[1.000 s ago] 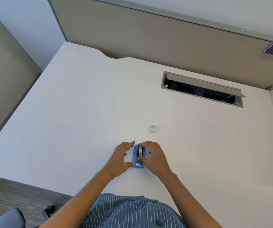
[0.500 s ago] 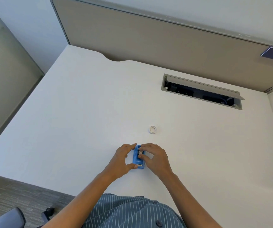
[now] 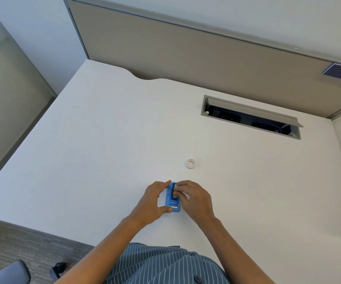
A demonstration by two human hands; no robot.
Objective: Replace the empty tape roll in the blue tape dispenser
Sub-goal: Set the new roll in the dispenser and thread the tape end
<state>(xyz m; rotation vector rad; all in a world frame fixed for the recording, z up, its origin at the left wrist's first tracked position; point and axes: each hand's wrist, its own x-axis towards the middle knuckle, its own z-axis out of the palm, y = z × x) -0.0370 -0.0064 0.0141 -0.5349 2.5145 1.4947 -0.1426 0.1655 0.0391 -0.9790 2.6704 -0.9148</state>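
While both hands work close to the near edge of the white table (image 3: 95,152), the blue tape dispenser (image 3: 172,199) lies flat between them, a little in from that edge. The left hand (image 3: 152,201) grips the dispenser from its left side, forefinger at the far end and thumb at the near corner. The right hand (image 3: 194,198) is curled over the right side, its fingertips (image 3: 177,188) pinched on a small dark part in the top of the dispenser; what lies under them is hidden.

One white empty tape ring (image 3: 190,163) lies flat on the table, just beyond the hands and slightly right, apart from the dispenser. Around these two things the table is wide and bare to the left, right and far side. Farther right, one long cable slot (image 3: 249,117) with a raised grey lid is cut into the table. A beige partition (image 3: 186,58) closes the far edge, and the left edge runs along a wall. Nearest of all are a striped shirt (image 3: 161,265) and one chair part (image 3: 7,273) over grey carpet.
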